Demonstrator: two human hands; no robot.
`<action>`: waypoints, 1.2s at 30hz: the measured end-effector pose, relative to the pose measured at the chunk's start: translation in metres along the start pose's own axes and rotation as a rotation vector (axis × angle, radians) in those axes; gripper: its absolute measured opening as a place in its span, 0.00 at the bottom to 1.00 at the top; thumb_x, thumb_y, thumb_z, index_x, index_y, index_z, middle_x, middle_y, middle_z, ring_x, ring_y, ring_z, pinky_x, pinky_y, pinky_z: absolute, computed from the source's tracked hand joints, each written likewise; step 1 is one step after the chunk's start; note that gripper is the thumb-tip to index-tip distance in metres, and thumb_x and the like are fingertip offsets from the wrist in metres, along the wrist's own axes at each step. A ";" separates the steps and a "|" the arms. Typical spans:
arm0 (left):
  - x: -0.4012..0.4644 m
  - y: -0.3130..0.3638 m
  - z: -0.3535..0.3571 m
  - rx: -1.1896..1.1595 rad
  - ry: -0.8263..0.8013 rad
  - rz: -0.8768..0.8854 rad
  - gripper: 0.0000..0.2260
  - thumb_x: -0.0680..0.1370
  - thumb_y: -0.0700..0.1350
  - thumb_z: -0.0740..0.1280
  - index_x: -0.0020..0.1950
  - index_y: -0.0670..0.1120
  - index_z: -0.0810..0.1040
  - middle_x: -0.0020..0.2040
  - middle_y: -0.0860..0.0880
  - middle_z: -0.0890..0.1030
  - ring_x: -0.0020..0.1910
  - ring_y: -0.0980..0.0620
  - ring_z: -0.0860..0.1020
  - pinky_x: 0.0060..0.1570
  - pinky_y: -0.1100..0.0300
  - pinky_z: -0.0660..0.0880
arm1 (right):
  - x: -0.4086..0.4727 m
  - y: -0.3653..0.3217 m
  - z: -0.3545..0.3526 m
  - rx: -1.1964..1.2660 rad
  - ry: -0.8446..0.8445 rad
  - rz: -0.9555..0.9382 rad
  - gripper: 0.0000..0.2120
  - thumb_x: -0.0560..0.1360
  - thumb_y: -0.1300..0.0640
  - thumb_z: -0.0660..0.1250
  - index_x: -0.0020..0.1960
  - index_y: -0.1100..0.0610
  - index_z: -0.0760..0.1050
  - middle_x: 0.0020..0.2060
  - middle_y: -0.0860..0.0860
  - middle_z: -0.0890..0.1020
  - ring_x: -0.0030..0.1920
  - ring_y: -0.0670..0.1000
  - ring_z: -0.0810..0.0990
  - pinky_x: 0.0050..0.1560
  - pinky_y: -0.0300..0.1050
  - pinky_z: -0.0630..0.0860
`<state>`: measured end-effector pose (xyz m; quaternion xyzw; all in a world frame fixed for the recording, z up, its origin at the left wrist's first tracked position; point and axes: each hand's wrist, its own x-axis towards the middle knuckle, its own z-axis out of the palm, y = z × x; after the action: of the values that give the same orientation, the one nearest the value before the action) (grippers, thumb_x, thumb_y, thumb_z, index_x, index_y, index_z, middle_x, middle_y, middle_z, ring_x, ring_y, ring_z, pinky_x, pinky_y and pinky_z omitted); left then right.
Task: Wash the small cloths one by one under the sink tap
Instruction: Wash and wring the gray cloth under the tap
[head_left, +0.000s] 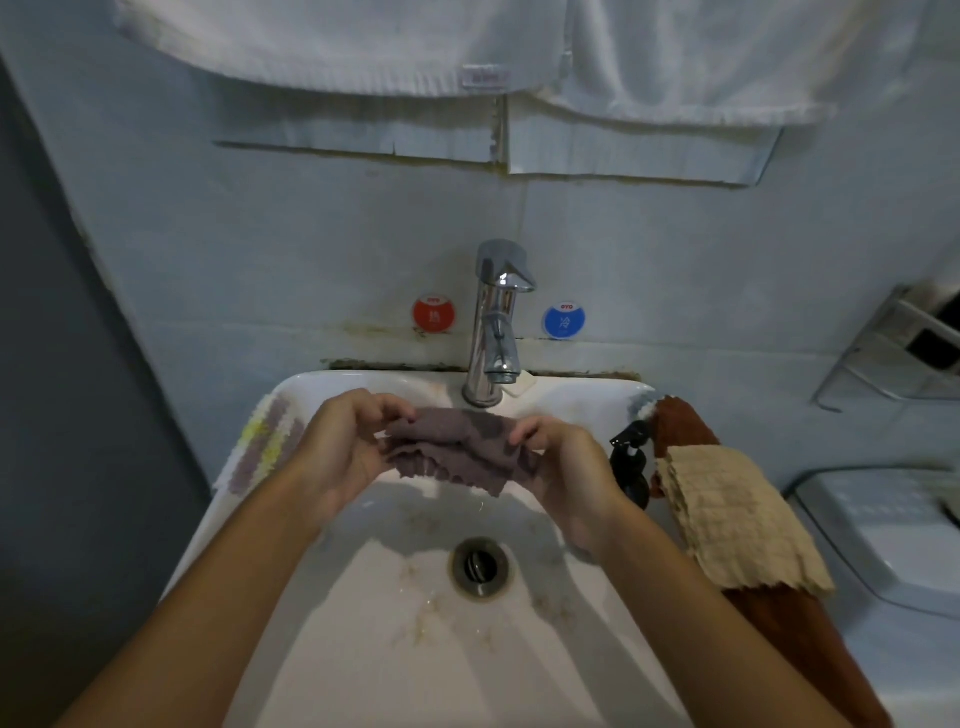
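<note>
A person's left hand (343, 452) and right hand (563, 467) bunch a grey-purple cloth (457, 449) between curled fingers, just below the chrome tap (496, 322). Water seems off, though dimness hides it. Next: rub, then rinse.

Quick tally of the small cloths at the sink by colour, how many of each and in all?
Grey-purple cloth, held by left hand and right hand: 1
Beige waffle cloth: 1
Rust-brown cloth: 1
Purple, yellow and white striped cloth: 1
Total: 4
</note>
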<state>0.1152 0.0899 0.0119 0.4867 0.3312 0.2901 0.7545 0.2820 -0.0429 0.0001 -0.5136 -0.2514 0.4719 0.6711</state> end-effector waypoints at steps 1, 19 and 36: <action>0.000 -0.001 0.000 0.027 0.002 0.005 0.09 0.74 0.40 0.55 0.38 0.40 0.73 0.41 0.39 0.76 0.38 0.42 0.73 0.35 0.55 0.74 | 0.000 0.001 -0.001 0.010 -0.006 0.021 0.11 0.71 0.66 0.54 0.35 0.59 0.73 0.39 0.56 0.80 0.45 0.57 0.77 0.41 0.47 0.79; -0.007 -0.009 0.017 0.616 -0.161 0.485 0.20 0.72 0.27 0.71 0.56 0.48 0.77 0.51 0.47 0.83 0.54 0.53 0.81 0.53 0.61 0.78 | -0.005 0.013 0.007 -0.826 -0.322 0.110 0.13 0.72 0.67 0.66 0.56 0.60 0.78 0.42 0.57 0.86 0.38 0.54 0.85 0.42 0.47 0.83; -0.001 -0.030 0.014 1.102 0.049 0.834 0.13 0.80 0.37 0.59 0.62 0.45 0.76 0.58 0.47 0.79 0.56 0.49 0.76 0.55 0.63 0.71 | -0.006 0.034 0.019 -0.659 0.040 0.153 0.11 0.73 0.67 0.65 0.34 0.58 0.70 0.25 0.50 0.69 0.23 0.49 0.65 0.27 0.38 0.61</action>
<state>0.1288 0.0705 -0.0109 0.8791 0.2323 0.3563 0.2150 0.2508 -0.0390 -0.0239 -0.7294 -0.3379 0.4043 0.4364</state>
